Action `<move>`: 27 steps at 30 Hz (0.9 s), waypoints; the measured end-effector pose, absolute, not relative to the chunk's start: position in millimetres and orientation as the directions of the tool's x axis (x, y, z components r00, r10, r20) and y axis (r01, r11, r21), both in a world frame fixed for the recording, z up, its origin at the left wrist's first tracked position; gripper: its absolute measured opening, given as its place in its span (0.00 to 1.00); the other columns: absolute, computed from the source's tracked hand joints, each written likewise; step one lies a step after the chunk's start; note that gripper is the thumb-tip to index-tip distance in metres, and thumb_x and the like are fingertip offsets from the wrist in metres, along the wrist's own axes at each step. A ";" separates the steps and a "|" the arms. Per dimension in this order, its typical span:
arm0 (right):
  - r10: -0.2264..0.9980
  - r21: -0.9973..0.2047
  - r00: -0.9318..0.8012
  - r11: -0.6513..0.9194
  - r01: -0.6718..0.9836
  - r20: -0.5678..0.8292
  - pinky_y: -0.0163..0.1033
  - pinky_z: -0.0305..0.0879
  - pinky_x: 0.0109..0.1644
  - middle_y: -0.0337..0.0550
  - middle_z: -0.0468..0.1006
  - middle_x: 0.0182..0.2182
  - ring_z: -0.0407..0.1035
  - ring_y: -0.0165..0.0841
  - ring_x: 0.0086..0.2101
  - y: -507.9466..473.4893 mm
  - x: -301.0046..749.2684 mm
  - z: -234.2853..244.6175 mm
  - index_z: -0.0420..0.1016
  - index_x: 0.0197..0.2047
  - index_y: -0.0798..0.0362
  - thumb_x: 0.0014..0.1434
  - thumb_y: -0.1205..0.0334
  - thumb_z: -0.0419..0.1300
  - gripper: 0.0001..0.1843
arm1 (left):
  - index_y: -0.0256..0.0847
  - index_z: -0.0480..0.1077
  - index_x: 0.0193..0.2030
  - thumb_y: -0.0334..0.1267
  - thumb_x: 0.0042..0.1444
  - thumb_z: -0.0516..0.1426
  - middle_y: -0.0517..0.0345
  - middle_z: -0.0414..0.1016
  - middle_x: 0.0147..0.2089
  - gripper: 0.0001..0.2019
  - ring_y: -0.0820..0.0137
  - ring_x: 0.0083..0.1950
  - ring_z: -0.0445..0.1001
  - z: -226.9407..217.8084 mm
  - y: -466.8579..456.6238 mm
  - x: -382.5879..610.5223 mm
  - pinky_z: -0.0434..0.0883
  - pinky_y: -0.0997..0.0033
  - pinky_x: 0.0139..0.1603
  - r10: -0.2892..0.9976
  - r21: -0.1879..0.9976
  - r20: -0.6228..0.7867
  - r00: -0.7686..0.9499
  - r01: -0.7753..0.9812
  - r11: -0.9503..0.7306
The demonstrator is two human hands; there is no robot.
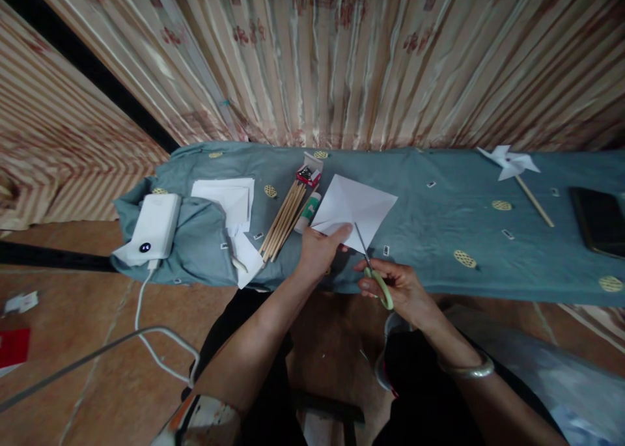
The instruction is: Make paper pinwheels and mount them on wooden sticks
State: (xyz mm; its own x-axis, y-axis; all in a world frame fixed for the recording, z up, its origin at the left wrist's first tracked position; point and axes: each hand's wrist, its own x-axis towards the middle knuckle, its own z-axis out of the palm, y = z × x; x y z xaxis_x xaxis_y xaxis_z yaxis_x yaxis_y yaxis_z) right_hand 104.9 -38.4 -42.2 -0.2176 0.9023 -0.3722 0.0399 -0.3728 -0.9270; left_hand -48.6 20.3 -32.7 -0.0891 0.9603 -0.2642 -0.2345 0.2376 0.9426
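Observation:
A white square sheet of paper point(361, 198) with crease lines sits near the front edge of the cloth-covered table. My left hand point(319, 250) grips its lower left part, thumb on top. In my right hand point(395, 286) is a pair of scissors point(378, 286) with light green handles. Their blades reach onto the paper from its lower corner toward the centre. Just left of the paper lie a green and white glue stick point(308, 212) and a bundle of thin wooden sticks point(284, 221). Behind these stands an open small red box point(309, 172) with small metal pieces inside.
More white paper sheets point(229, 198) lie to the left, beside a white power bank point(155, 226) with a cable point(141, 303) hanging off the table. At the right are a paper pinwheel point(510, 162) on a wooden stick and a dark phone point(598, 219). A pleated curtain point(332, 62) hangs behind.

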 end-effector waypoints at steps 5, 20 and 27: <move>0.902 -0.927 -0.219 -0.375 0.027 -0.371 0.33 0.65 0.26 0.32 0.71 0.19 0.65 0.26 0.21 -38.0 104.2 -44.9 0.78 0.35 0.53 0.39 0.50 0.74 0.22 | 0.39 0.74 0.24 0.39 0.41 0.66 0.57 0.77 0.26 0.07 0.71 0.24 0.70 -34.4 21.3 -49.1 0.67 0.73 0.23 0.956 0.941 -0.275 -0.101 -0.233 0.246; 0.896 -0.914 -0.203 -0.406 -0.020 -0.394 0.32 0.65 0.25 0.32 0.68 0.19 0.62 0.24 0.20 -37.4 98.9 -43.2 0.78 0.30 0.53 0.36 0.50 0.76 0.21 | 0.39 0.74 0.26 0.39 0.40 0.65 0.57 0.76 0.27 0.08 0.72 0.24 0.68 -27.6 19.9 -48.4 0.67 0.73 0.22 0.954 0.931 -0.286 -0.093 -0.261 0.254; 0.898 -0.941 -0.289 -0.296 0.161 -0.332 0.33 0.61 0.27 0.36 0.74 0.23 0.65 0.28 0.25 -39.5 107.0 -47.9 0.78 0.38 0.53 0.47 0.45 0.70 0.22 | 0.39 0.74 0.26 0.41 0.39 0.65 0.55 0.76 0.27 0.09 0.71 0.25 0.69 -27.6 22.9 -51.9 0.67 0.72 0.23 0.956 0.936 -0.275 -0.102 -0.258 0.241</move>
State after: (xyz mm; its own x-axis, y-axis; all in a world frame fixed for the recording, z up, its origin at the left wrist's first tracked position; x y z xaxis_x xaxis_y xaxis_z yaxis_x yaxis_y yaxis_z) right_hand 107.0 -39.5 -47.9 -0.2893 0.8978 -0.3322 0.1613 -0.2963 -0.9414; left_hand -51.9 22.9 -27.6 -0.1020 0.9561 -0.2746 -0.2579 0.2412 0.9356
